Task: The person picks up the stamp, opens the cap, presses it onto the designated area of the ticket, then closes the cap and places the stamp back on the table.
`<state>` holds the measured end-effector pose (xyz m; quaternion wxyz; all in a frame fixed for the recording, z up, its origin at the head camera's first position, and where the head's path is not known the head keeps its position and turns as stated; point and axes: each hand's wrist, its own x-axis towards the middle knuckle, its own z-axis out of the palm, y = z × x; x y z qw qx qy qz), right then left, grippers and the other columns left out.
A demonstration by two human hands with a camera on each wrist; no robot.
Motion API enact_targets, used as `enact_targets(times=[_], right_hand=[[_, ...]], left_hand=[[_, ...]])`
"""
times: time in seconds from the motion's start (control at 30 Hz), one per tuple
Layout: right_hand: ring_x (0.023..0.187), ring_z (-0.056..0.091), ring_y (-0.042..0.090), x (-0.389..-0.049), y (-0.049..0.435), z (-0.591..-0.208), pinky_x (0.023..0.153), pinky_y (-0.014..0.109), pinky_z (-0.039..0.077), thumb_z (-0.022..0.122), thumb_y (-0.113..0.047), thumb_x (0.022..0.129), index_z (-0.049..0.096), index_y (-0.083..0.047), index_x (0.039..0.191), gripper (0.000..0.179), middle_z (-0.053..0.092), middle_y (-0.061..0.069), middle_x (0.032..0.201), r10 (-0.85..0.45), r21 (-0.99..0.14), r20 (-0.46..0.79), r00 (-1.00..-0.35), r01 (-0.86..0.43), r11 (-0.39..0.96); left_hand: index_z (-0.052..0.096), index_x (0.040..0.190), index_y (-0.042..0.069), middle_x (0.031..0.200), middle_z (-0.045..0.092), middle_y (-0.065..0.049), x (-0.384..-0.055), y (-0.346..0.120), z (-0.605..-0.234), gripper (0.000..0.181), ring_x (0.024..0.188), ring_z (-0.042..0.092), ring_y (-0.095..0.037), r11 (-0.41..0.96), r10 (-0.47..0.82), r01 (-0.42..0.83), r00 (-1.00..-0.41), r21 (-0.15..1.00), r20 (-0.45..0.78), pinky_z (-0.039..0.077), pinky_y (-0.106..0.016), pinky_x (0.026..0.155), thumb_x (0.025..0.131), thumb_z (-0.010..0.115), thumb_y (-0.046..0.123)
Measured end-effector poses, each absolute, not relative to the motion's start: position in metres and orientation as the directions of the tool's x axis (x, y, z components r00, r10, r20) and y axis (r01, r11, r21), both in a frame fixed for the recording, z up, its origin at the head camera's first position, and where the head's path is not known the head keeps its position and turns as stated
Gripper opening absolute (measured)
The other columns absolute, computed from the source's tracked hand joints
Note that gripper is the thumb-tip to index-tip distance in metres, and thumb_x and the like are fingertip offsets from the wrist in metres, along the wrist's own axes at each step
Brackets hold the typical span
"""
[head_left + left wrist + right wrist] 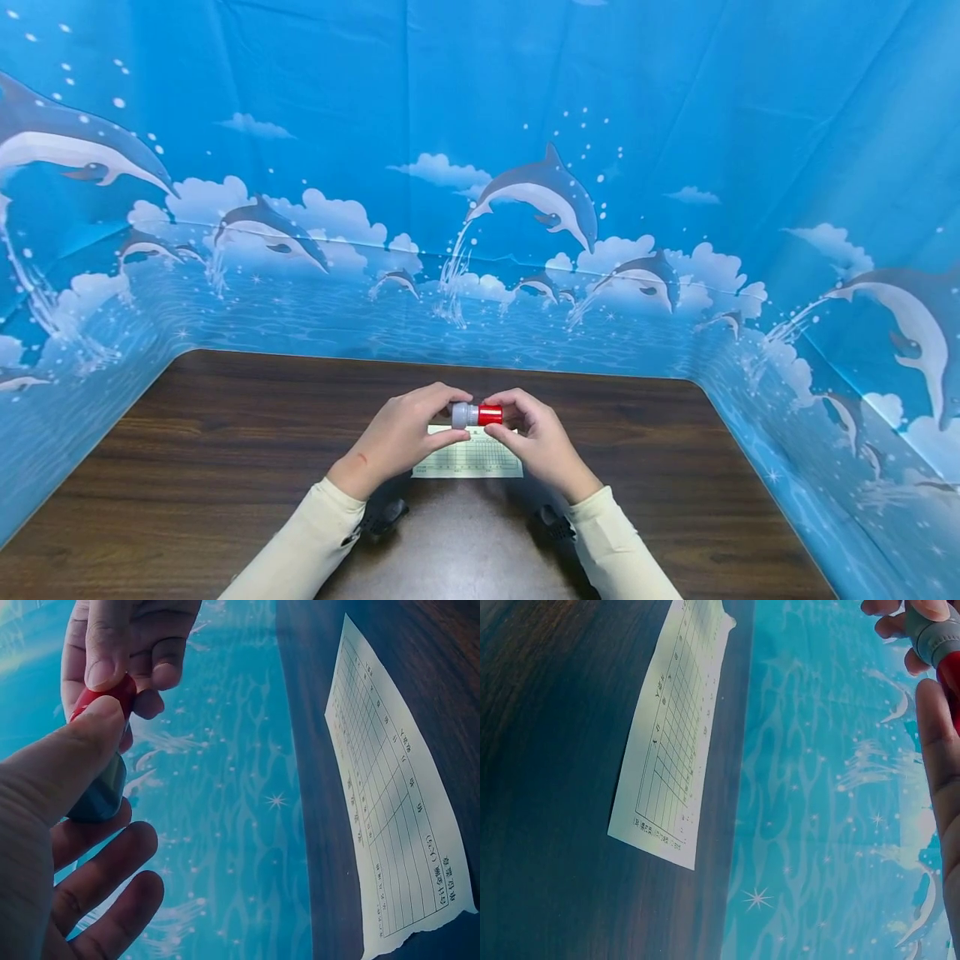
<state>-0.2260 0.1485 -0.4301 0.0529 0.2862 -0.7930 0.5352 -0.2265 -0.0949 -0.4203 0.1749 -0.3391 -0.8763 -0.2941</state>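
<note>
Both hands hold a small red-and-grey cylindrical stamp (pixel 491 414) sideways above a paper slip (pixel 468 462). My left hand (pixel 401 429) pinches the grey end (pixel 461 416) between thumb and fingers. On the other side, my right hand (pixel 543 442) grips the red end between its thumb and fingers. A lighter ringed section shows between the two colours. Seen from the left wrist, the left thumb (pixel 101 720) lies along the stamp near its red part, and the lower fingers spread loosely. The slip is printed with a ruled form and lies flat on the table.
The dark wood-grain table (pixel 247 467) extends to both sides of the hands. A blue curtain (pixel 465 317) with dolphins and clouds hangs along its back and sides. Black wrist devices (pixel 386 517) sit under the cream sleeves (pixel 300 542).
</note>
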Motion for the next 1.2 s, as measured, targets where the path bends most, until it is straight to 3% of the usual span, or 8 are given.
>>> enact_targets(times=[0.23, 0.43, 0.7, 1.2], right_hand=[[0.091, 0.069, 0.018, -0.2271, 0.1499, -0.4304, 0.083, 0.03, 0.061, 0.08, -0.005, 0.09, 0.07, -0.011, 0.12, 0.033, 0.071, 0.01, 0.113, -0.386, -0.814, 0.428, -0.817, -0.534, 0.228], [0.095, 0.069, 0.019, -0.2281, 0.1507, -0.4325, 0.086, 0.031, 0.06, 0.08, -0.005, 0.09, 0.069, -0.01, 0.121, 0.033, 0.069, 0.021, 0.117, -0.392, -0.818, 0.429, -0.814, -0.534, 0.213], [0.097, 0.07, 0.02, -0.2276, 0.1509, -0.4318, 0.089, 0.044, 0.06, 0.08, -0.003, 0.09, 0.066, -0.011, 0.124, 0.038, 0.071, 0.008, 0.114, -0.393, -0.822, 0.388, -0.833, -0.506, 0.26], [0.096, 0.069, 0.02, -0.2276, 0.1481, -0.4336, 0.083, 0.039, 0.062, 0.08, 0.0, 0.089, 0.07, -0.011, 0.118, 0.032, 0.069, 0.004, 0.113, -0.385, -0.799, 0.43, -0.817, -0.543, 0.259]], left_hand=[[0.064, 0.138, 0.016, 0.126, 0.068, 0.002, -0.2264, -0.0956, -0.4201, 0.061, 0.105, 0.072, -0.011, 0.6, 0.469, 0.684, -0.721, 0.415, 0.511, 0.06, -0.031, 0.088, 0.084, 0.088, 0.035], [0.068, 0.135, 0.016, 0.122, 0.071, 0.003, -0.2272, -0.0968, -0.4212, 0.057, 0.103, 0.072, -0.013, 0.596, 0.472, 0.698, -0.705, 0.398, 0.529, 0.061, -0.031, 0.087, 0.084, 0.087, 0.034], [0.07, 0.13, 0.014, 0.117, 0.072, 0.004, -0.2268, -0.0951, -0.4202, 0.052, 0.097, 0.072, -0.008, 0.595, 0.49, 0.714, -0.687, 0.37, 0.537, 0.061, -0.028, 0.085, 0.084, 0.088, 0.029], [0.074, 0.122, 0.015, 0.108, 0.074, 0.005, -0.2255, -0.094, -0.4197, 0.048, 0.081, 0.067, -0.006, 0.634, 0.456, 0.695, -0.69, 0.339, 0.562, 0.058, -0.022, 0.072, 0.081, 0.09, 0.035]])
